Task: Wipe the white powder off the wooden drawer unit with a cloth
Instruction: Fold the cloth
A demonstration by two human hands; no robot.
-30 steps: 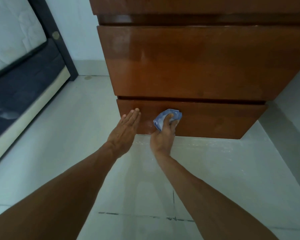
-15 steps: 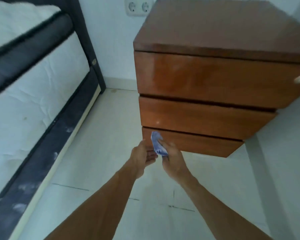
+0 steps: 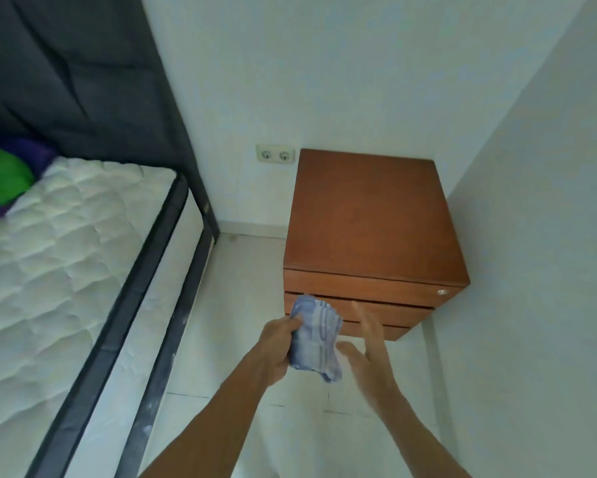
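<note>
Cloth (image 3: 316,341): soft, crumpled fabric, pale blue with darker blue stripes, bunched into a loose hanging wad. Held in the air in front of the lower drawers, clear of the wood.

Left hand (image 3: 277,346): bare, fingers curled closed around the cloth's left edge, pinching it.

Right hand (image 3: 369,353): bare, fingers spread and extended, palm turned toward the cloth. Its thumb lies just beside the cloth's lower right edge; whether it touches cannot be told through the blur. It grips nothing.

Drawer unit (image 3: 369,219): boxy, reddish-brown wood with a smooth, faintly glossy finish. Flat square top; three stacked drawer fronts separated by dark horizontal gaps. Stands on the floor in the room's corner, its back to the rear wall and its right side near the side wall. No powder can be made out on its surfaces at this sharpness.

Lock (image 3: 441,292): small round silver metal piece at the right end of the top drawer front.

Floor (image 3: 241,305): pale, smooth tiles with thin dark joints.

Socket (image 3: 275,155): white plastic double plate on the rear wall, just left of the unit's top.

Mattress (image 3: 55,257): white, quilted, puffy diamond stitching, set in a dark frame (image 3: 141,281) left of the unit.

Headboard (image 3: 83,74): dark grey, padded.

Cushion (image 3: 0,181): bright green, rounded, at the mattress head.
</note>
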